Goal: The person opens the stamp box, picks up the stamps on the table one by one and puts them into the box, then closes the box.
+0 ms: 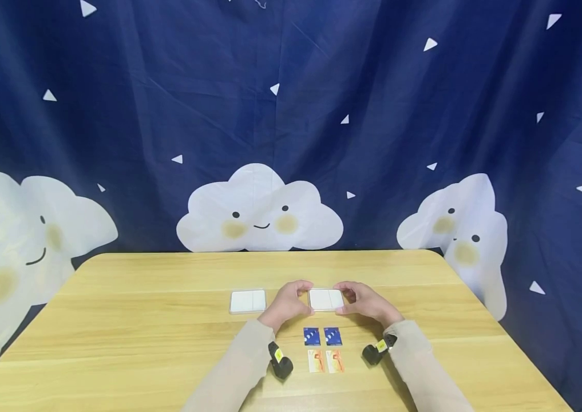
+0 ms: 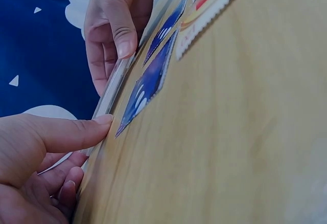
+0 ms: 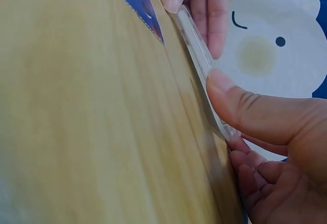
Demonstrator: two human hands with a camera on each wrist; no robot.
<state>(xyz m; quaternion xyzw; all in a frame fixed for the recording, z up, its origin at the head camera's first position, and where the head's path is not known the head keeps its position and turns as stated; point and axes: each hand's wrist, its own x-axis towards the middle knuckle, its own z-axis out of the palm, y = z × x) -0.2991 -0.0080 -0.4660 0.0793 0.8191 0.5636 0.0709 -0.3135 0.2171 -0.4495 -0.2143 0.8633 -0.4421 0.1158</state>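
Note:
A flat clear plastic case [image 1: 325, 299] with a white inside, divided by a line, is between my two hands over the table. My left hand [image 1: 289, 302] pinches its left end, thumb on the near edge. At the other end my right hand [image 1: 368, 302] grips it the same way. Seen edge-on in the right wrist view, the case [image 3: 196, 50] is at the table surface or just above it; I cannot tell which. Closer to me lie two blue moon-phase stamps [image 1: 312, 336] and two orange-and-white stamps [image 1: 316, 361], paired in two rows.
A second clear case [image 1: 248, 301] with a white inside lies on the wooden table [image 1: 131, 337], left of my left hand. Behind the table's far edge hangs a dark blue curtain [image 1: 249, 126] printed with clouds and small white triangles.

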